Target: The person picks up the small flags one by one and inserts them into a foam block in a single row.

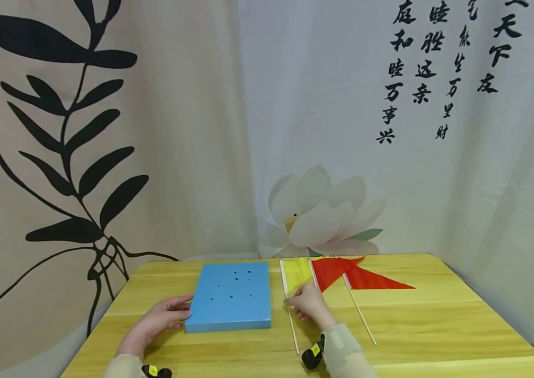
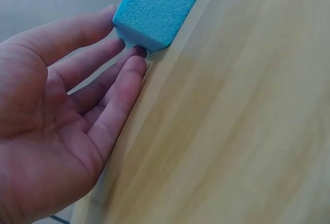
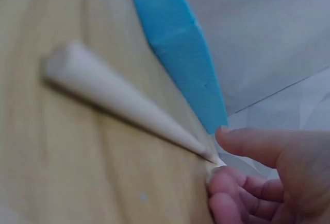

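Observation:
A blue foam board [image 1: 231, 304] with small holes in its top lies on the table. My left hand [image 1: 160, 317] touches its left side with fairly straight fingers; in the left wrist view the fingertips meet a corner of the board [image 2: 160, 13]. To the right of the board lies a yellow flag [image 1: 297, 274] on a thin wooden stick [image 3: 129, 100]. My right hand [image 1: 311, 304] has its thumb and curled fingers around this stick just below the cloth. Beside it lie one red pennant [image 1: 326, 270], its stick partly hidden by the hand, and another red pennant [image 1: 380, 279].
The wooden table [image 1: 437, 325] ends at a patterned curtain [image 1: 191, 131] behind. The bare stick [image 1: 361, 317] of the far red pennant slants toward the front, right of my right hand. The two red cloths overlap.

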A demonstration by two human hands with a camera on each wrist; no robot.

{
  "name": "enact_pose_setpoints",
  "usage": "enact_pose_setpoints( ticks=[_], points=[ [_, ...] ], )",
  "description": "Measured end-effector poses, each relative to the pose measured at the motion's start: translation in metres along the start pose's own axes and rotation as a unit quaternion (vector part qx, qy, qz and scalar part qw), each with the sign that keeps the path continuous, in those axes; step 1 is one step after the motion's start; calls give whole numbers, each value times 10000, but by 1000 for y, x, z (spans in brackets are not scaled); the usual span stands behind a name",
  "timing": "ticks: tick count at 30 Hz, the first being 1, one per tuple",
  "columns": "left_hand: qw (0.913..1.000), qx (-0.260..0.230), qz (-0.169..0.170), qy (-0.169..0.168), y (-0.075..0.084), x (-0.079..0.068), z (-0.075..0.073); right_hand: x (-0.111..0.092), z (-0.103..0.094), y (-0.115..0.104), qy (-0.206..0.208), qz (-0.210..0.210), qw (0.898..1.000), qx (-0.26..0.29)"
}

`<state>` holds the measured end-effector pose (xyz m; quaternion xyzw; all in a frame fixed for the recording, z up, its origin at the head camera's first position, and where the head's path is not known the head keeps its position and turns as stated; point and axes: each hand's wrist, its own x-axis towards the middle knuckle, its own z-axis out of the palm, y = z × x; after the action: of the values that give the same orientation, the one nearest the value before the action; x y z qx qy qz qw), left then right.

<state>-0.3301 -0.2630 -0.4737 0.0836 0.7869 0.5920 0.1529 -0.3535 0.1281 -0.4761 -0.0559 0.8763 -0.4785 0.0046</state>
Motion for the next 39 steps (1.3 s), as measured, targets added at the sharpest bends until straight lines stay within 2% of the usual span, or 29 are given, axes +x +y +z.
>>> enact_pose_setpoints(
  ticks=[19,23,28,32,39],
  points=[
    [10000,26,-12,30,4,-2,3,-8,3,-9,125,-213,9963,-825],
    [10000,45,-14,11,2,-2,3,-7,1,-6,100,-227,9984,-499],
    [10000,63,-36,25,-2,-1,2,-1,-4,3,-80,47,9994,326],
    [9999,91,-52,57,-3,-1,2,3,-5,9,-347,237,9947,934],
    [9999,81,-93,-8,0,0,-1,8,-7,11,-847,277,9831,1599]
  ],
)
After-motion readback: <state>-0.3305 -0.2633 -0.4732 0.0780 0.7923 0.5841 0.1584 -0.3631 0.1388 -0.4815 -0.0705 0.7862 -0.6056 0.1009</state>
